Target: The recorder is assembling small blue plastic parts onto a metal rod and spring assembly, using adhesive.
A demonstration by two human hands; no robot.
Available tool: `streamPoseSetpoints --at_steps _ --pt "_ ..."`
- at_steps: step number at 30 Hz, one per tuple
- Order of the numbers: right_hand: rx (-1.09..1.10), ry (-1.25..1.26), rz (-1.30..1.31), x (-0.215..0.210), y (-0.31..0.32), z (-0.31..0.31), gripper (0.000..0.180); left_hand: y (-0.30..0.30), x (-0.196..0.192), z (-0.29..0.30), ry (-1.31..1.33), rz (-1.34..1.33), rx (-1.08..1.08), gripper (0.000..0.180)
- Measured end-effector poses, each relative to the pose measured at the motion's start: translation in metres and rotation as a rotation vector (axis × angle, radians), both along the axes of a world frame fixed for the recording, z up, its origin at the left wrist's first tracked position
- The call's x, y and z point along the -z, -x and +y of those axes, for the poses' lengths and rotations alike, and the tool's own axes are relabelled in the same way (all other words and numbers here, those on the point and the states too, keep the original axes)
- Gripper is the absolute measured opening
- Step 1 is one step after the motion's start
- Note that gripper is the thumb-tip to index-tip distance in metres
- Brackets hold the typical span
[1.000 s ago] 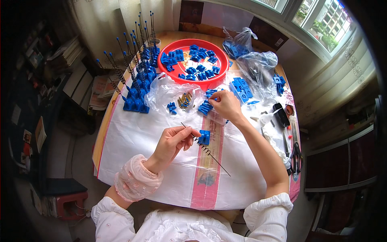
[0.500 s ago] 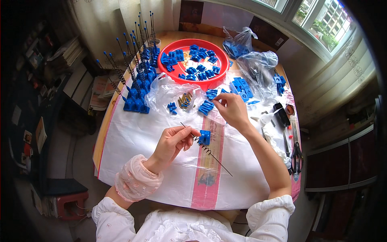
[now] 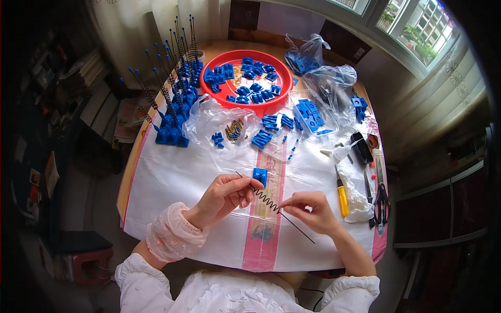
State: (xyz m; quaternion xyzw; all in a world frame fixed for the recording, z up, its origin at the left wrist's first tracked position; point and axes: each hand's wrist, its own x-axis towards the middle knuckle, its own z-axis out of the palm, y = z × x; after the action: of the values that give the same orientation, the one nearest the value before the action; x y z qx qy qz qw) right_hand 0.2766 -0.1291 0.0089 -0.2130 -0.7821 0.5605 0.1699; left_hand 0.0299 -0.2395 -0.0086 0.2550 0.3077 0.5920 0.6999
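A black wire spring (image 3: 266,200), coiled in the middle with a long straight tail, slants down to the right over the table. My left hand (image 3: 224,194) pinches its upper end between thumb and fingers. At the lower end of the coil, my right hand (image 3: 310,211) has thumb and forefinger pressed together against the wire. Whether a small piece sits between those fingertips is hidden. Just beyond my left fingertips is a blue plastic block (image 3: 259,176), its lower corner partly covered by the hand; I cannot tell if they touch.
A red basin (image 3: 205,89) of blue parts stands at the back. Blue bases with upright springs (image 3: 172,130) crowd the left edge. A clear bag (image 3: 201,122) lies by brass pieces (image 3: 234,130). Scissors (image 3: 382,201) and a yellow-handled tool (image 3: 343,201) lie right.
My right hand has come back from the small blue parts toward me, down to the lower end of the spring's coil. My left hand keeps its pinch on the spring.
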Motion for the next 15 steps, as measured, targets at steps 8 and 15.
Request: streamPoseSetpoints --at_steps 8,15 --pt "-0.062 -0.055 0.127 0.0092 -0.0016 -0.0066 0.012 0.0007 0.0067 0.0028 0.01 0.077 0.017 0.032" --pt "0.005 -0.145 0.103 0.0064 -0.0018 -0.0052 0.013 -0.0019 0.007 0.0039 0.041 0.077 0.015 0.032"
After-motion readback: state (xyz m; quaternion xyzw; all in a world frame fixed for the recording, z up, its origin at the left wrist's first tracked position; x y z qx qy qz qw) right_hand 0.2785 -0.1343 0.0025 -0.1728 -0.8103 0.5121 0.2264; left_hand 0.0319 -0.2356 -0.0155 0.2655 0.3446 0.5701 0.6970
